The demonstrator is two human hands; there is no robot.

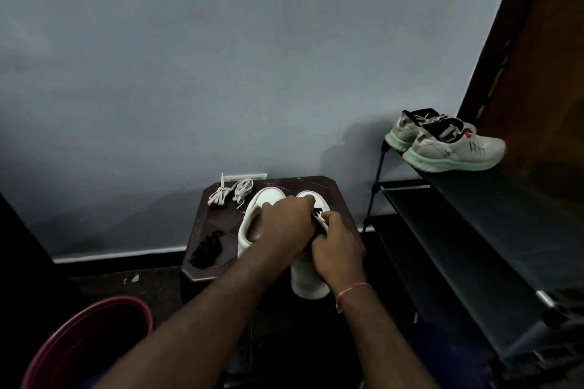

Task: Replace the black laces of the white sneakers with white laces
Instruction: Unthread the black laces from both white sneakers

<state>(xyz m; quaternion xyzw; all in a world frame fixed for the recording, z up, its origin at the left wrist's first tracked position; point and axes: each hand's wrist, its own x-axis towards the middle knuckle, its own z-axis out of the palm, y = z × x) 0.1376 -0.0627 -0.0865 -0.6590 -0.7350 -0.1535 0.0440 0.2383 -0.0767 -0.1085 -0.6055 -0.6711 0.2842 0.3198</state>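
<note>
Two white sneakers stand side by side on a small dark brown table (218,221). The left sneaker (252,224) has no lace in it. The right sneaker (308,281) still carries a black lace (317,213) near its toe end. My left hand (286,219) reaches across both shoes and grips the right sneaker's laced part. My right hand (336,245) pinches the black lace at that shoe's right side. A loose black lace (207,249) lies bundled on the table's left. Two white laces (232,191) lie at the table's back left.
A black shoe rack (467,230) stands to the right with a pair of white running shoes (442,142) on its top shelf. A red tub (88,341) sits on the floor at lower left. A grey wall rises behind the table.
</note>
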